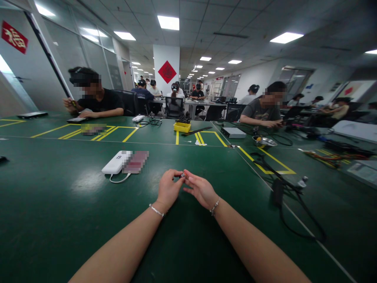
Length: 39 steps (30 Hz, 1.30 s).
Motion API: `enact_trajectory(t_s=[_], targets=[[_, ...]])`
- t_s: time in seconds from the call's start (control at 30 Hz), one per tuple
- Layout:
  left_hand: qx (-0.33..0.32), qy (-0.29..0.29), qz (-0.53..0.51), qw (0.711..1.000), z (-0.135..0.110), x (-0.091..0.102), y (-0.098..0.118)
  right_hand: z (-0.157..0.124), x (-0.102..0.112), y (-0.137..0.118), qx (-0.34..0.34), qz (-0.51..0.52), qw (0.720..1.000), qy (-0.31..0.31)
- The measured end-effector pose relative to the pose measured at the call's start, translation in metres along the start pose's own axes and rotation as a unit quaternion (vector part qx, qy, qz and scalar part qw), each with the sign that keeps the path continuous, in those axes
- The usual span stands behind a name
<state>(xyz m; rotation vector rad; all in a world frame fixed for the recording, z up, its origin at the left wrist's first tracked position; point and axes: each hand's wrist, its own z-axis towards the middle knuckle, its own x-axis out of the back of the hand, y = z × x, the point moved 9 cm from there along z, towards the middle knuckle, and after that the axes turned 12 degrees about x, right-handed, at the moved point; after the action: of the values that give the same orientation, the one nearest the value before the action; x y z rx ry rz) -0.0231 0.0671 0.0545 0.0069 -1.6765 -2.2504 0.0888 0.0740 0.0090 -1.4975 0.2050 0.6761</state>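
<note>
My left hand [170,189] and my right hand [202,190] meet at the fingertips above the green table [97,224]. Between them is a small shiny object [183,175], silver with a dark part, too small to name. The left thumb and index finger pinch it from one side. On the other side, the right thumb and index finger close on it, while the lower right fingers stay loosely stretched. Left of my hands lie a white power bank [115,163] marked "15" and a blurred reddish phone-sized item [136,162], with a short white cable [120,181] looping at them.
A yellow bin [182,127] stands ahead, near yellow tape outlines. To the right are a grey box [233,133], a metal bowl [264,141] and a black cable with an adapter [277,192]. Two people sit across the table, at left [98,103] and right [262,110].
</note>
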Motion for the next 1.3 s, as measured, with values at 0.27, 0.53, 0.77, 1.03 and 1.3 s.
enact_trajectory(t_s=[0.27,0.53,0.77,1.03,1.3], targets=[[-0.027,0.005,0.016,0.999,-0.003,-0.002,0.005,0.0,0.006,0.002,-0.006,0.014,1.0,0.025],[-0.046,-0.016,0.15,0.988,-0.007,-0.017,0.008,0.004,0.015,-0.006,0.038,-0.086,0.994,0.059],[-0.042,-0.042,0.254,0.965,-0.002,-0.025,-0.009,0.008,0.093,-0.088,0.14,-0.5,0.834,0.187],[0.011,-0.074,0.343,0.936,0.004,-0.025,-0.036,-0.052,0.233,-0.169,-0.039,-0.726,0.567,0.388],[0.0,-0.102,0.376,0.921,0.0,-0.033,-0.036,-0.071,0.253,-0.169,-0.059,-0.736,0.518,0.432]])
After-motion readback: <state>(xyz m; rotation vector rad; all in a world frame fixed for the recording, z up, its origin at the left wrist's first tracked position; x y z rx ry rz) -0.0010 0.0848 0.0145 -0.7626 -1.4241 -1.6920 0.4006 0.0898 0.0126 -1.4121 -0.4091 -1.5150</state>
